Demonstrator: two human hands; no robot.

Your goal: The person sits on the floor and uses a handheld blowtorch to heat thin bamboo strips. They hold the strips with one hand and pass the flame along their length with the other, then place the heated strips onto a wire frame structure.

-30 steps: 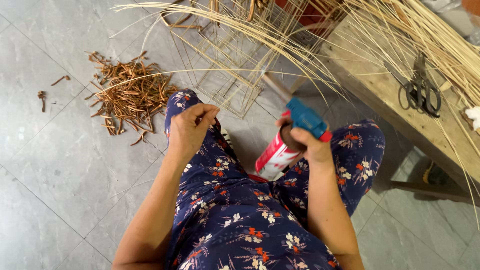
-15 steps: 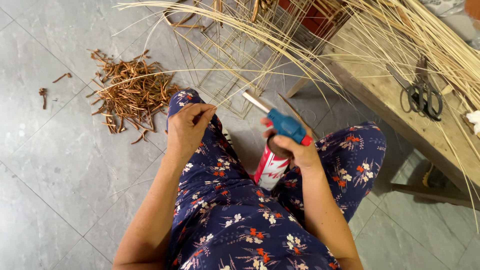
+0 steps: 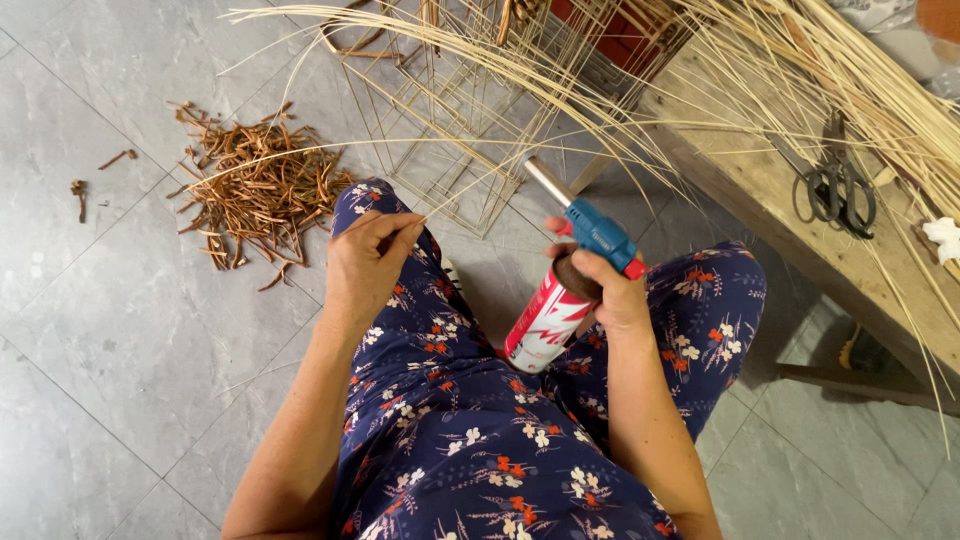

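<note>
**Torch in the right hand, a cane strand in the left**

The person sits with knees apart in a dark blue floral garment (image 3: 470, 440), looking down at a grey tiled floor (image 3: 110, 340). The right hand (image 3: 610, 290) is closed around the top of a gas torch (image 3: 570, 290): the fingers wrap the blue head, just below the silver nozzle, which points up and to the left, away from the body. The red and white canister hangs down from the hand, tilted, its base lying between the thighs and close to the right knee's inner side.

The left hand (image 3: 365, 265) rests on the left knee with fingers curled and the thumb pressed to the forefinger, pinching the end of a thin pale cane strand (image 3: 300, 155). That strand arcs away to the left over the floor. The two hands are well apart, the torch nozzle standing to the right of the pinched strand.

Ahead of the knees stands a thin wire frame (image 3: 450, 110), with long pale cane strips (image 3: 760, 90) fanning across it from the upper right. A heap of brown cane offcuts (image 3: 255, 190) lies on the floor left of the left knee, with a few stray pieces further left. To the right, a wooden table (image 3: 800, 240) carries black scissors (image 3: 835, 190) among the strips.
</note>
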